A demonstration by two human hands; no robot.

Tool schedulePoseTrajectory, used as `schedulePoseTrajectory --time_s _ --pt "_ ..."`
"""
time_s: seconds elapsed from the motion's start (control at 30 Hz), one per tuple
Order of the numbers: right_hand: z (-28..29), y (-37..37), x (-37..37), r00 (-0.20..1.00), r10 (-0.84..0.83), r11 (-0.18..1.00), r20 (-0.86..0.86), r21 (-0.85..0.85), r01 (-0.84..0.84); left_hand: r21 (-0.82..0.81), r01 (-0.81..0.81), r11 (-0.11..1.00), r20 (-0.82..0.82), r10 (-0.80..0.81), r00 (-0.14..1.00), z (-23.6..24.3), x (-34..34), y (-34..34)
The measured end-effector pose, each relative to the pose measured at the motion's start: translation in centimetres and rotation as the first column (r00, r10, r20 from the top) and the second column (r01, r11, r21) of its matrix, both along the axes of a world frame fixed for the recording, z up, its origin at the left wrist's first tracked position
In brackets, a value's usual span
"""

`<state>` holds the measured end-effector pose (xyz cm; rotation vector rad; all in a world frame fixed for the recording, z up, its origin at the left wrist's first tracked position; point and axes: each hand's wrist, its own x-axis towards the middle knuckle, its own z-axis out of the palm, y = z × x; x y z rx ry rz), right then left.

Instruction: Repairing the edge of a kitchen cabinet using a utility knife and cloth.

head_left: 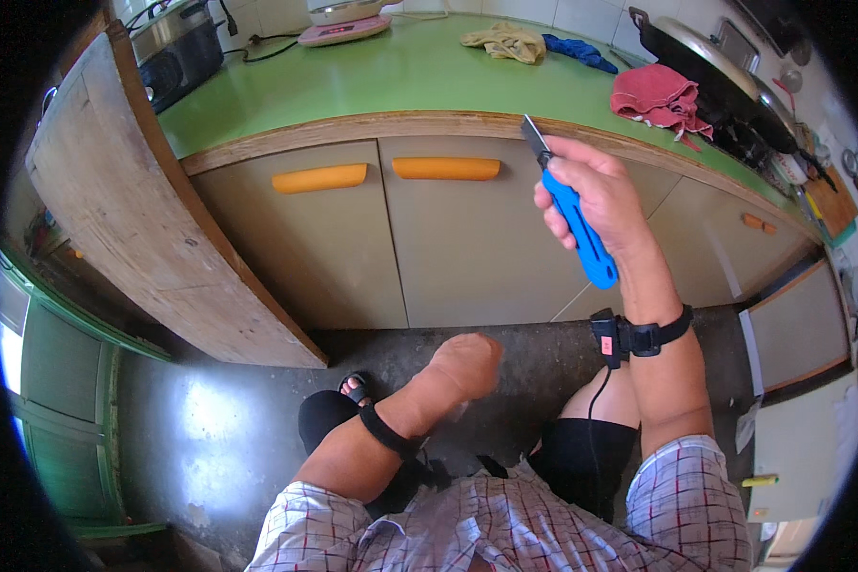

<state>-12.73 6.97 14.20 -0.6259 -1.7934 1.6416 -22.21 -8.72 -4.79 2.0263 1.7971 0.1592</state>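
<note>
My right hand (pixel 589 198) grips a blue folding utility knife (pixel 582 234) upright, its metal blade (pixel 536 135) pointing up near the front edge of the green counter (pixel 381 86). Black straps circle both forearms, a small black device hanging on the right one. My left hand (pixel 462 367) is lower, over the grey floor and in front of the cabinet doors (pixel 467 248); it is curled with the back up, slightly blurred, and whatever it may hold is hidden.
A wooden board (pixel 133 191) stands at left beside a dark cooker (pixel 176 57). On the counter are a pink scale (pixel 343 30), yellow (pixel 500 40), blue (pixel 577 50) and red cloths (pixel 658 95). A large lidded pan (pixel 725 67) sits right, near a cutting board (pixel 829 205).
</note>
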Motion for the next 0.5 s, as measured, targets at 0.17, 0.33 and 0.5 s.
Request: schedulePoseTrajectory --time_s 0.17,0.33,0.5 --pt "-0.3 0.7 0.2 0.999 0.046 0.999 -0.005 0.001 -0.046 0.01 -0.06 0.998 0.022 0.059 0.998 -1.6 0.2 0.4" --pt "-0.5 0.4 -2.2 0.986 0.159 0.986 0.051 0.049 -0.162 0.021 -0.051 0.999 0.002 0.051 0.999 -1.7 0.4 0.9" --pt "-0.7 1.7 -0.4 0.992 0.125 0.992 0.005 0.002 -0.125 0.011 -0.069 0.998 0.025 0.069 0.997 -0.1 -0.5 1.0"
